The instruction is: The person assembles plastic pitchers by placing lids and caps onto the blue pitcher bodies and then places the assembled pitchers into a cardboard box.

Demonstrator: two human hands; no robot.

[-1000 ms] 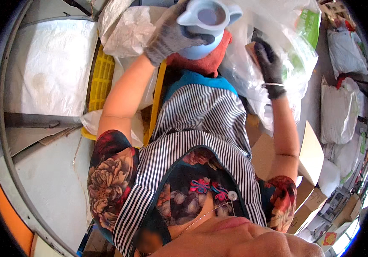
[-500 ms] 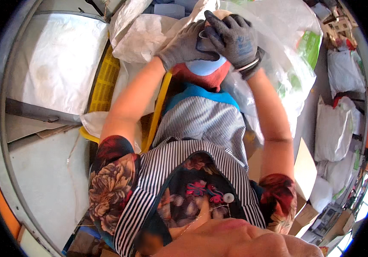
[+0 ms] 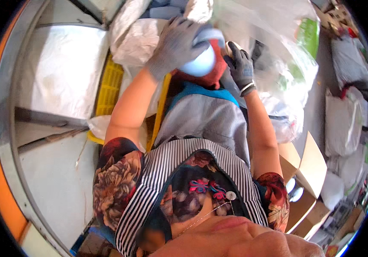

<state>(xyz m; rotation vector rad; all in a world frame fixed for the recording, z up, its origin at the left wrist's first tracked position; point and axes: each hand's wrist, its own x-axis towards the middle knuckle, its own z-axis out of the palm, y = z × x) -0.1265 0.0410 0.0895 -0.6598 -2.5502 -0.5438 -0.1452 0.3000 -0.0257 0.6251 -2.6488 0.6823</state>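
The left hand [image 3: 170, 49] grips a blue jug [image 3: 200, 64] by a red cloth [image 3: 219, 68]. The right hand's [image 3: 241, 70] fingers close on a small pale object [image 3: 227, 49].

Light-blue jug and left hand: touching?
Touching. The head view shows the gloved left hand wrapped against the upper part of the light-blue jug, with no gap between them.

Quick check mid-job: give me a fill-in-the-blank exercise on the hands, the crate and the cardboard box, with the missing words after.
1. The grey-gloved left hand holds a rounded, light-____ vessel.
2. The grey-gloved right hand has a white band around its ____.
3. The yellow plastic mesh crate is on the person's ____ side.
4. The open brown cardboard box is on the person's ____ side.

Missing words: blue; wrist; left; right.
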